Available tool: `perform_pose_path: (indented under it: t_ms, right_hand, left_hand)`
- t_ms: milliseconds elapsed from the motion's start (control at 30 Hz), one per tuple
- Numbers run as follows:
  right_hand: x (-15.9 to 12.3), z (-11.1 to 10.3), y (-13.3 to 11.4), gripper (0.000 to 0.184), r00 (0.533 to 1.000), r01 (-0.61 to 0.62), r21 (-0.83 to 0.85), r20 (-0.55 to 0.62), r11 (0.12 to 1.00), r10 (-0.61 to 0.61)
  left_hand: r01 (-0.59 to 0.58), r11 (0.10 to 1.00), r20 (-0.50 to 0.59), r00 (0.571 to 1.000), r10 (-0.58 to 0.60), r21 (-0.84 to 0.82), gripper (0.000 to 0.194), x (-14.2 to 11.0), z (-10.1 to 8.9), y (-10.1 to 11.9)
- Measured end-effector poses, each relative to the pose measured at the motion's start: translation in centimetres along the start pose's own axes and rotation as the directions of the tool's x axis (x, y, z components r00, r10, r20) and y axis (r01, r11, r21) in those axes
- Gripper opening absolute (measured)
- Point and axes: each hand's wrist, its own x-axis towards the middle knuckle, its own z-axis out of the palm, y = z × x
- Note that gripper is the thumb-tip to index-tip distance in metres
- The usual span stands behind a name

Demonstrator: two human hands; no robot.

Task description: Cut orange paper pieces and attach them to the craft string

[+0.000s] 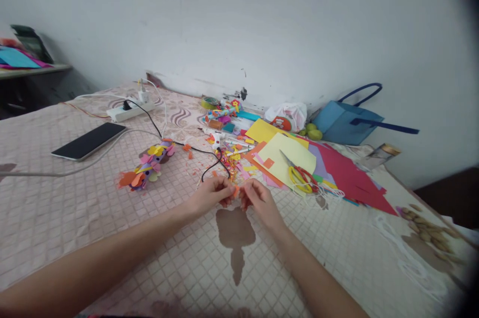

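Note:
A small orange piece of paper point(236, 191) is pinched between my two hands over the middle of the table. My left hand point(214, 191) grips its left side with thumb and fingers closed. On its right side, my right hand point(259, 197) holds it in a similar pinch. Just beyond the hands lie colourful paper scraps point(234, 160) and a white glue gun point(217, 141) with a black cord. To the left rests a tube-shaped craft point(149, 165) covered in purple, pink, yellow and orange paper flowers.
Yellow-and-red-handled scissors point(299, 175) lie on stacked coloured paper point(348, 173) at right. A blue bag point(348, 121) stands behind. At left are a phone point(90, 141) and a white power strip point(130, 111) with trailing cables. Peanuts point(426, 228) sit at far right.

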Motion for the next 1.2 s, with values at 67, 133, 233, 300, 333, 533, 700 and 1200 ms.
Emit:
perform_pose_path:
  t_ms: [67, 133, 233, 300, 333, 533, 700, 1200]
  right_hand:
    - [0.0, 0.1, 0.1, 0.029, 0.999, -0.011, -0.007, 0.032, 1.000, 0.012]
    - [-0.1, 0.3, 0.2, 0.028, 0.999, -0.006, -0.034, 0.036, 0.999, 0.007]
    - [-0.3, 0.6, 0.1, 0.028, 1.000, 0.022, -0.093, 0.024, 0.995, -0.020]
    - [-0.2, -0.1, -0.2, 0.029, 0.998, 0.050, -0.153, -0.019, 0.987, -0.053]
    - [0.0, -0.9, -0.4, 0.030, 0.995, 0.066, -0.199, -0.061, 0.978, -0.080]
    - [3.3, -12.5, -2.4, 0.025, 0.902, -0.111, -0.717, -0.363, 0.688, -0.233]
    - [4.4, -20.6, -3.1, 0.009, 0.933, -0.215, -0.846, -0.325, 0.487, -0.153]
    - [-0.3, -26.2, -1.2, 0.023, 0.786, -0.415, -0.768, -0.573, 0.488, -0.233]
  left_hand:
    - [-0.009, 1.000, 0.027, 1.000, 0.008, 0.028, 0.037, 0.0, 0.0, -0.2]
    - [-0.032, 0.998, 0.046, 0.998, 0.029, 0.055, 0.036, 0.0, 0.1, -0.4]
    - [-0.069, 0.994, 0.045, 0.997, 0.066, 0.084, 0.035, -0.1, 0.1, -0.4]
    - [-0.076, 0.994, 0.025, 0.997, 0.074, 0.081, 0.035, -0.2, 0.1, -0.2]
    - [-0.073, 0.995, 0.011, 0.997, 0.073, 0.069, 0.036, -0.2, 0.1, -0.1]
    - [-0.067, 0.998, -0.064, 0.996, 0.069, 0.020, 0.036, 0.1, -0.5, 0.8]
    - [-0.069, 0.997, -0.074, 0.995, 0.071, 0.024, 0.034, 1.7, -1.3, 2.2]
    - [-0.089, 0.996, -0.097, 0.991, 0.088, 0.000, 0.030, 1.7, -3.0, 1.9]
